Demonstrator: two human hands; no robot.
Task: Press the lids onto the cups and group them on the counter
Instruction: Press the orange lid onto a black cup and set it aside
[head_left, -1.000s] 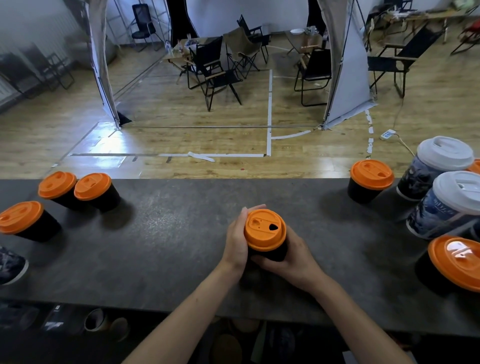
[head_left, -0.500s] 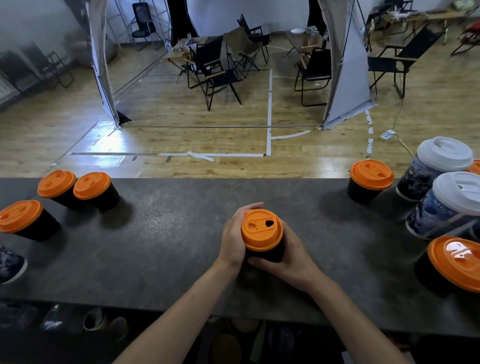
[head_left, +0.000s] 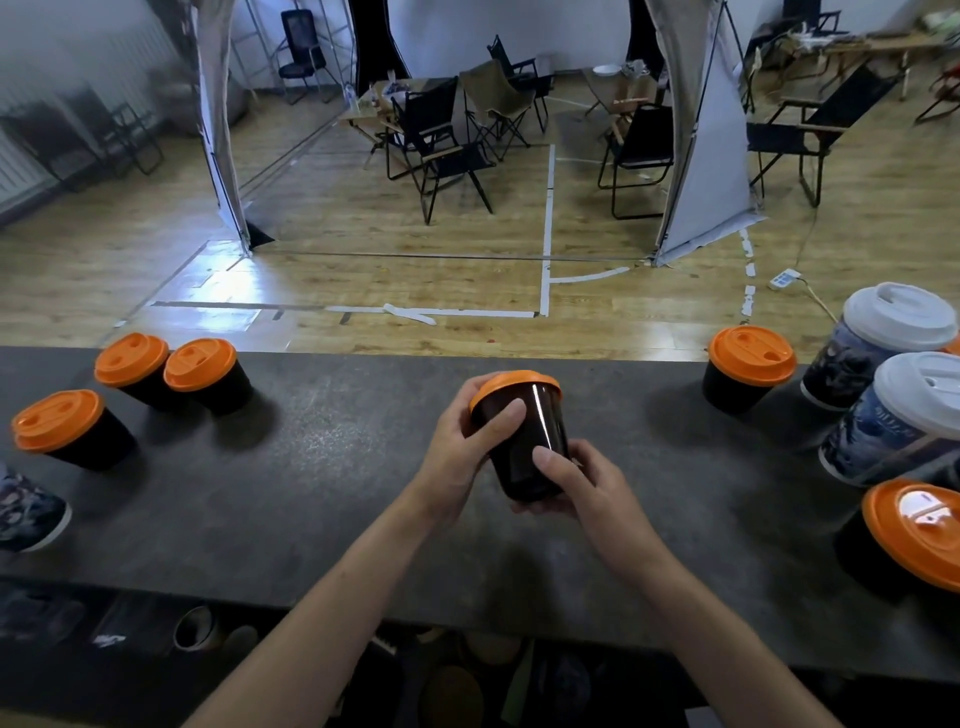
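**Black cup tipped between two hands**

The left hand (head_left: 457, 441) curls round the glossy black cup (head_left: 524, 441) just under its rim. The right hand (head_left: 587, 488) cradles the base with its thumb pressed on the wall. The cup leans away over the middle of the counter (head_left: 311, 467), its smooth orange lid (head_left: 514, 384) seated on top. The counter is dark, speckled stone. Three orange-lidded cups (head_left: 200, 364) cluster at its left end, and white-lidded printed cups (head_left: 898, 317) stand at its right. Beyond lie a taped wooden floor (head_left: 363, 280) and folding chairs (head_left: 447, 150).
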